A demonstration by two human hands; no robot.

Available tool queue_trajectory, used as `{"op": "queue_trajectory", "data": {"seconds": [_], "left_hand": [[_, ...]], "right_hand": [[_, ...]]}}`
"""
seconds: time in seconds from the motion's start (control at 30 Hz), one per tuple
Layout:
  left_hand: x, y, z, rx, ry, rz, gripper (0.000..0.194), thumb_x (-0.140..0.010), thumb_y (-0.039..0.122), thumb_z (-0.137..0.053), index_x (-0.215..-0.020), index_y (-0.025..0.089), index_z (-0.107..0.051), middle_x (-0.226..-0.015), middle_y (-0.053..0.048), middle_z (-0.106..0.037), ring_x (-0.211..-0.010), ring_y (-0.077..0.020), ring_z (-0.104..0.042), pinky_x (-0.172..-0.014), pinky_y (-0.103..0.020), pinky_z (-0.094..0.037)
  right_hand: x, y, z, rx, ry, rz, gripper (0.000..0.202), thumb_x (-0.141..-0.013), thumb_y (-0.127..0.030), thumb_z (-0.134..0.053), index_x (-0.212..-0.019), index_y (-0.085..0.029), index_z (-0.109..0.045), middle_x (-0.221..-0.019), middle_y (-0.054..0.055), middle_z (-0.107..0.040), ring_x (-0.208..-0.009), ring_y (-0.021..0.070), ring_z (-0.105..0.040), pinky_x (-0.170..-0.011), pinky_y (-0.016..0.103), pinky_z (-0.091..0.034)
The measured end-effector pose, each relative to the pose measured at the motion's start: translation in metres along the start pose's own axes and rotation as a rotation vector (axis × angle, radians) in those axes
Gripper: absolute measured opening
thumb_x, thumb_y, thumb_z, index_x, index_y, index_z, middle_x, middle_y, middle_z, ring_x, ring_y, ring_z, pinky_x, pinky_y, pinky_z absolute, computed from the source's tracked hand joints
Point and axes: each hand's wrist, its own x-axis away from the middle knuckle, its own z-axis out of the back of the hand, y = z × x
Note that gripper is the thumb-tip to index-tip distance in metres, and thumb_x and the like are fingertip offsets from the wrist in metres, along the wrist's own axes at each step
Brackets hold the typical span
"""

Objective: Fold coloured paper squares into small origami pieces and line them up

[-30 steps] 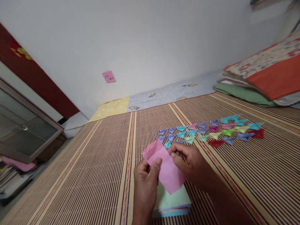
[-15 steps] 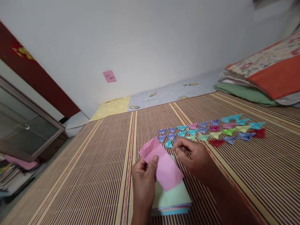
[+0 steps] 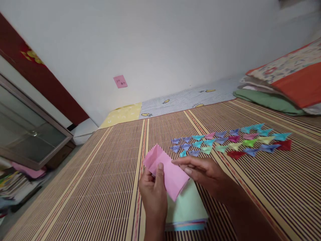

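Observation:
A creased sheet of pink origami paper is pinched at its left side by my left hand, thumb on the front and fingers behind. My right hand is at the sheet's right edge. Its index finger is stretched out with the tip at the paper, and the thumb is apart below it; the other fingers are partly hidden. Directly under the pink sheet lies a stack of coloured paper, pale green on top, with blue and red edges showing below.
Several small folded paper pieces in many colours stand in rows on the striped mat, beyond my right hand. Folded bedding is piled at the far right. A pink note is on the wall; a glass-doored cabinet stands left.
My right hand has gone from curled fingers beside the paper to an outstretched index finger at its edge. The pink sheet has tilted and shifted slightly left in my left hand.

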Motion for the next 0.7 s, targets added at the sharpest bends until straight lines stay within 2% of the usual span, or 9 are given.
{"op": "queue_trajectory", "data": {"seconds": [0.07,0.13,0.2,0.27,0.37,0.47,0.6,0.7], "left_hand": [[0.004,0.000,0.000,-0.127,0.088,-0.112,0.030,-0.080,0.044,-0.083,-0.081,0.016,-0.073,-0.065,0.000,-0.067,-0.056,-0.0139,-0.058,-0.051,-0.021,-0.047],[0.007,-0.001,0.000,-0.182,0.137,-0.184,0.029,-0.081,0.044,-0.081,-0.080,0.016,-0.073,-0.063,0.001,-0.065,-0.056,-0.0139,-0.058,-0.051,-0.022,-0.047],[0.007,-0.001,0.000,-0.138,0.144,-0.180,0.028,-0.083,0.044,-0.080,-0.082,0.016,-0.074,-0.065,0.001,-0.066,-0.058,-0.0141,-0.059,-0.053,-0.022,-0.048],[0.005,0.000,-0.001,-0.016,0.075,-0.082,0.029,-0.082,0.044,-0.082,-0.086,0.016,-0.074,-0.068,0.000,-0.068,-0.060,-0.0146,-0.062,-0.055,-0.023,-0.050],[0.000,0.000,-0.001,0.166,-0.128,0.117,0.031,-0.078,0.040,-0.086,-0.089,0.014,-0.075,-0.073,-0.003,-0.072,-0.062,-0.0159,-0.066,-0.058,-0.024,-0.053],[-0.003,0.000,-0.002,0.253,-0.207,0.191,0.028,-0.078,0.038,-0.087,-0.082,0.013,-0.074,-0.070,-0.004,-0.073,-0.065,-0.0184,-0.069,-0.062,-0.027,-0.055],[-0.004,0.002,-0.002,0.291,-0.178,0.210,0.030,-0.076,0.039,-0.087,-0.077,0.013,-0.072,-0.069,-0.004,-0.073,-0.069,-0.0207,-0.071,-0.066,-0.029,-0.057],[-0.005,0.006,0.000,0.330,-0.121,0.227,0.031,-0.072,0.037,-0.090,-0.083,0.014,-0.073,-0.072,-0.003,-0.074,-0.070,-0.0196,-0.072,-0.069,-0.029,-0.057]], "right_hand": [[-0.002,-0.003,-0.006,0.001,0.079,-0.013,0.044,-0.096,-0.038,-0.065,-0.136,-0.020,-0.064,-0.088,0.002,-0.074,-0.080,0.0171,-0.067,-0.075,0.030,-0.052],[-0.004,-0.006,-0.012,0.032,0.122,-0.062,0.054,-0.087,-0.032,-0.074,-0.137,-0.018,-0.061,-0.080,-0.001,-0.071,-0.073,0.0158,-0.064,-0.070,0.028,-0.050],[-0.005,-0.007,-0.016,0.067,0.122,-0.117,0.039,-0.084,-0.026,-0.074,-0.121,-0.017,-0.069,-0.077,-0.001,-0.071,-0.069,0.0148,-0.062,-0.063,0.026,-0.047],[-0.004,-0.008,-0.019,0.089,0.131,-0.117,0.013,-0.089,-0.026,-0.067,-0.096,-0.017,-0.072,-0.072,-0.001,-0.068,-0.064,0.0131,-0.060,-0.057,0.024,-0.043],[-0.003,-0.010,-0.021,0.120,0.158,-0.061,0.023,-0.095,-0.032,-0.060,-0.078,-0.018,-0.066,-0.061,-0.004,-0.058,-0.055,0.0110,-0.054,-0.051,0.023,-0.038],[-0.002,-0.012,-0.021,0.162,0.140,-0.045,0.028,-0.099,-0.033,-0.053,-0.079,-0.018,-0.065,-0.057,-0.005,-0.055,-0.052,0.0109,-0.053,-0.051,0.023,-0.039],[-0.003,-0.009,-0.014,0.132,0.139,-0.042,0.028,-0.101,-0.032,-0.050,-0.082,-0.018,-0.066,-0.058,-0.004,-0.057,-0.053,0.0117,-0.056,-0.054,0.024,-0.044],[-0.004,-0.004,-0.005,0.134,0.217,0.016,0.021,-0.100,-0.027,-0.051,-0.104,-0.018,-0.070,-0.075,0.001,-0.070,-0.066,0.0147,-0.066,-0.063,0.026,-0.053]]}}
